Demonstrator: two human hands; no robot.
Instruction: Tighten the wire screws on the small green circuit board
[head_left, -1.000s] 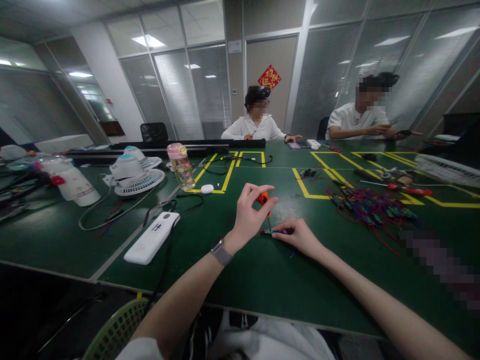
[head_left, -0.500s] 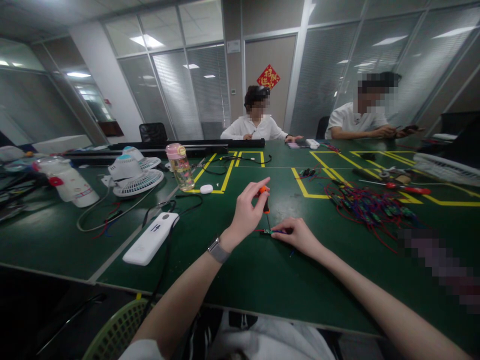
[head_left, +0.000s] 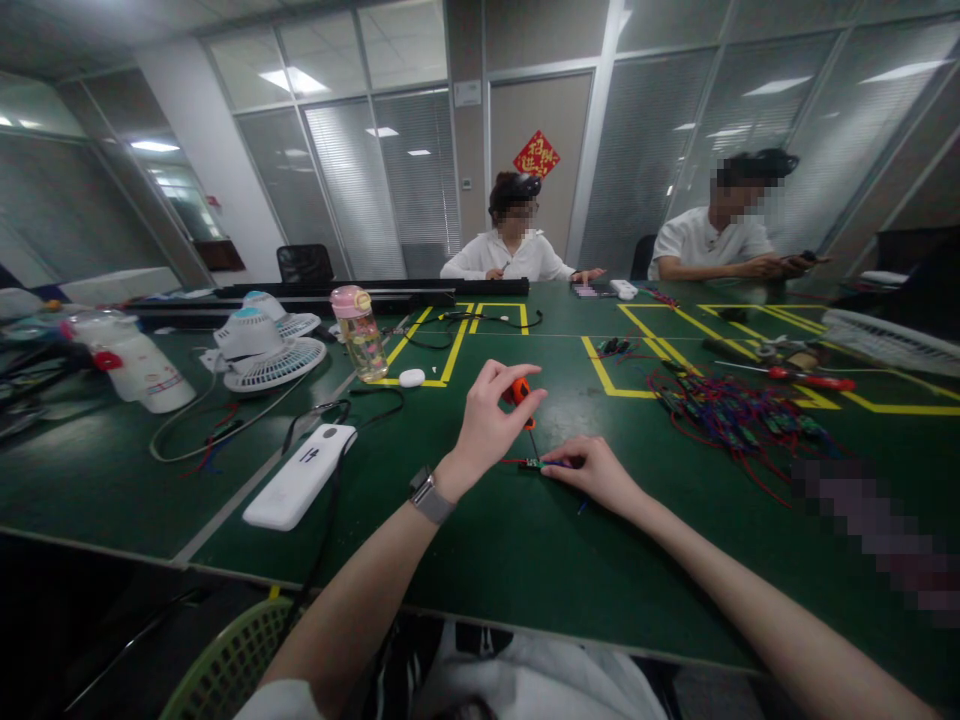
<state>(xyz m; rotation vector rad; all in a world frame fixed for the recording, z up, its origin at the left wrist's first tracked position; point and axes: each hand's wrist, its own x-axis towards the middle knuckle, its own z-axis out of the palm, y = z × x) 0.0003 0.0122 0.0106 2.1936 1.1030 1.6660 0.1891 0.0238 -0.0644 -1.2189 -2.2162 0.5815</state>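
The green table (head_left: 465,560) runs wide, and its near edge lies just below the forearms, with bare top all around the two hands. To the left of the hands the nearest things are a white power bank (head_left: 291,478) and its black cable (head_left: 330,500), which drops over the near edge; both lie well apart from the work. To the right, a heap of red and blue wired parts (head_left: 731,420) lies on the far right side, with open green top between it and the hands. Yellow tape lines (head_left: 450,355) mark boxes farther back, beyond a pink-capped bottle (head_left: 360,333) and small white fans (head_left: 262,350).

The left hand (head_left: 484,425) is raised over the table, its fingers closed around the orange handle of a small screwdriver (head_left: 521,395). The tool stands nearly upright, its thin dark shaft pointing down at a small circuit board (head_left: 534,464). The right hand (head_left: 596,470) rests on the table just right of the board, its fingertips pinched narrowly on the board's right end, pressing it flat.

The board is tiny, dark green and oblong, lying flat near the middle of the table, with a short red wire (head_left: 512,462) at its left end. Finer detail is too small to tell.

Two other people sit at the far side.
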